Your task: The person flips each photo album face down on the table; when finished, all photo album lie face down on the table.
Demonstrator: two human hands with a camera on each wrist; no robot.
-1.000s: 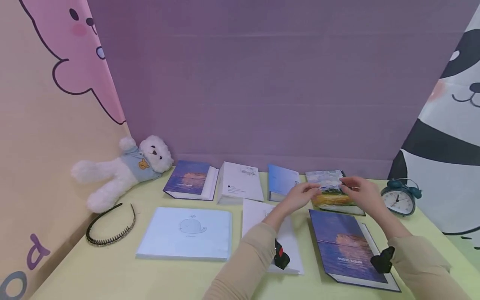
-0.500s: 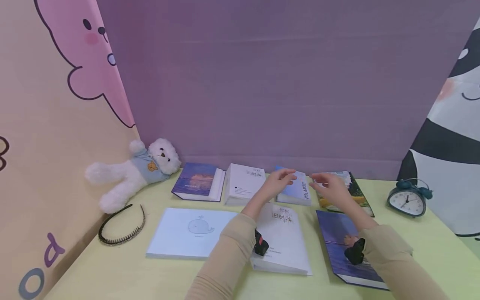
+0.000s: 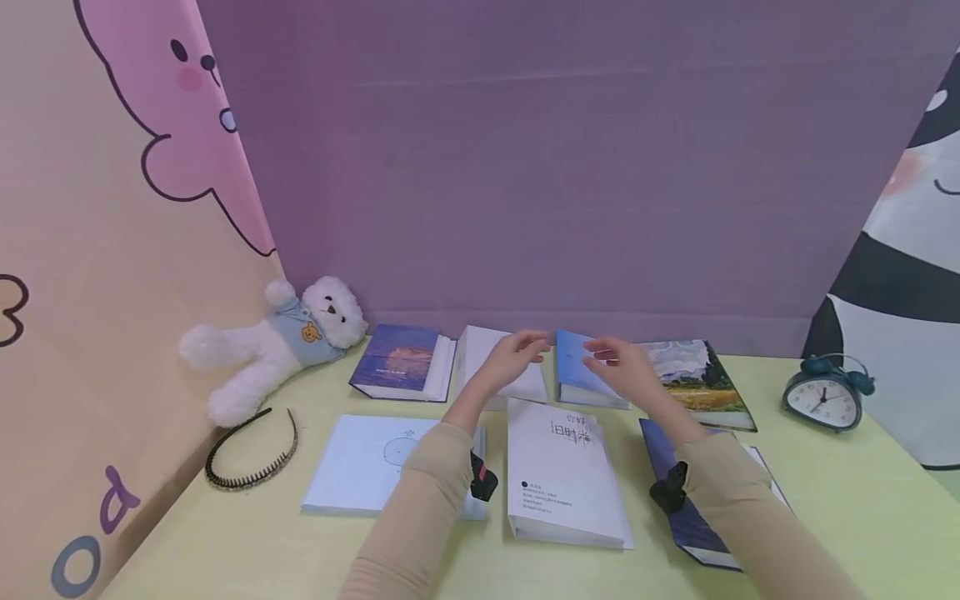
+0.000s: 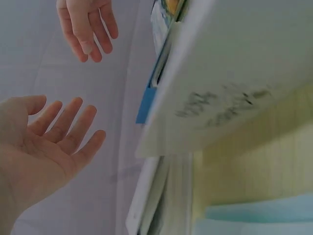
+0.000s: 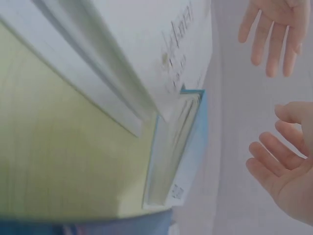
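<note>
I saw the left hand (image 3: 512, 358) near the rear white book (image 3: 528, 386), right hand (image 3: 622, 367) near the blue book (image 3: 572, 362), both empty, fingers loosely spread.

White plush bear (image 3: 297, 337), dark toothed headband (image 3: 246, 482) near it, teal alarm clock (image 3: 823, 402), purple backdrop (image 3: 517, 167)

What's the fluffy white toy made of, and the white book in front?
The white toy looks like matte plush: its head and legs have fuzzy edges. The white book in front seems to have a smooth card cover, going by its crisp edges; plastic is possible.
</note>
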